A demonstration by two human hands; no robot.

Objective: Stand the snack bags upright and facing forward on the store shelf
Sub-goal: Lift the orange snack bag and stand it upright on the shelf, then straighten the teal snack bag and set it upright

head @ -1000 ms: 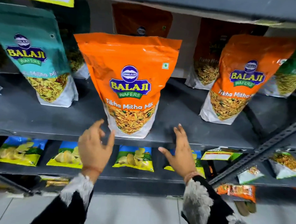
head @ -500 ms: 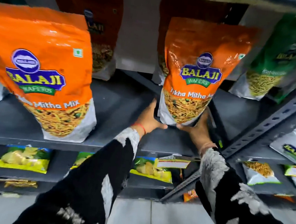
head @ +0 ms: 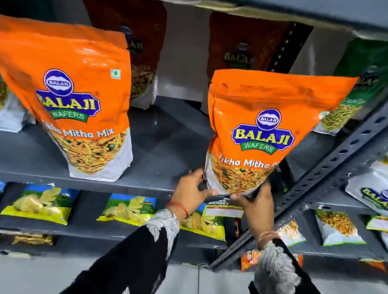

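Both hands grip the bottom of one orange snack bag right of frame centre. Left hand wraps the bag's lower left corner, thumb across the bottom edge; right hand cups the lower right corner from beneath, fingers closed on the base. The bag sits at the front edge of the grey shelf, front face toward the camera, logo and "Tikha Mitha" lettering readable, its top leaning right toward the perforated metal upright. Cannot tell whether its base rests fully on the shelf or is carried by the hands. A second orange bag, same print, stands free in the left half of the frame on the same shelf, well apart from the held one, tilted with its top to the left. Behind, in shadow near the back wall: two dark orange bags, and a green bag at upper right, partly covered by the held bag. Lower shelf across the bottom third carries yellow chip packets lying flat. Black-and-white patterned sleeves cover both forearms; a red thread circles the left wrist.
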